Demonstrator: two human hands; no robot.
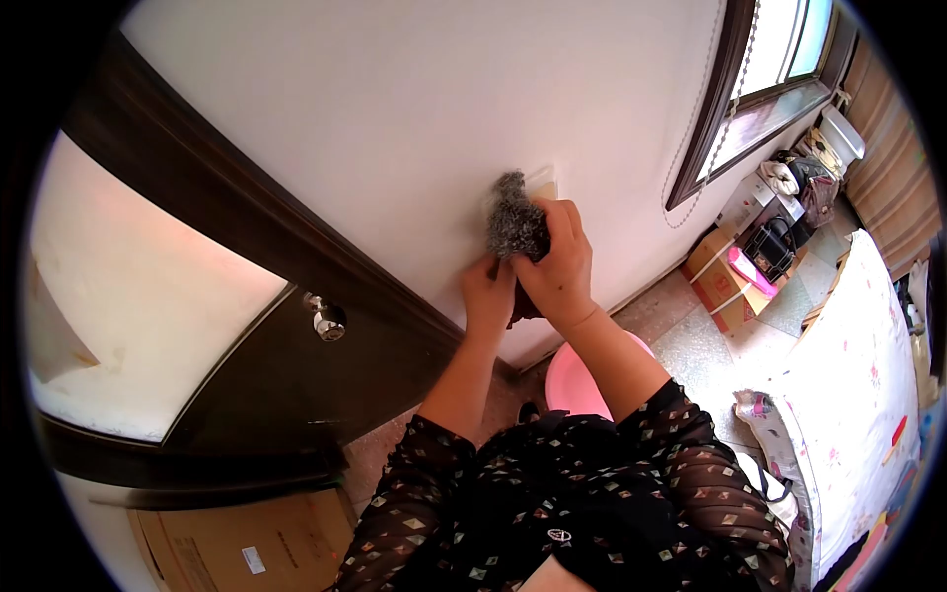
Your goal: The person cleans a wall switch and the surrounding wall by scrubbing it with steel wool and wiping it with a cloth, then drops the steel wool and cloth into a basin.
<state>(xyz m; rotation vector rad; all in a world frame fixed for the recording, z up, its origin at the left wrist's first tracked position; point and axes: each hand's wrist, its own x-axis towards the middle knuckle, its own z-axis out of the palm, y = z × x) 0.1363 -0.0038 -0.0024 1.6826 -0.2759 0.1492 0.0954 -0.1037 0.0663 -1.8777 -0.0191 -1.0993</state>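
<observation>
A grey, fluffy duster-like thing (515, 225) with a dark part is held up in front of the white wall. My right hand (560, 261) wraps round its dark part from the right. Just below and to the left, my left hand (487, 296) is closed at its lower end, with the fingers partly hidden. Behind the fluffy head, a pale wall plate (542, 184) shows in part on the wall. Some dark material hangs beneath my hands.
A pink basin (574, 383) stands on the floor below my right forearm. At left is a dark door with a shiny knob (328, 322). A window (750, 118), a cardboard box (718, 286) with bags, and a bed (848, 395) are at right.
</observation>
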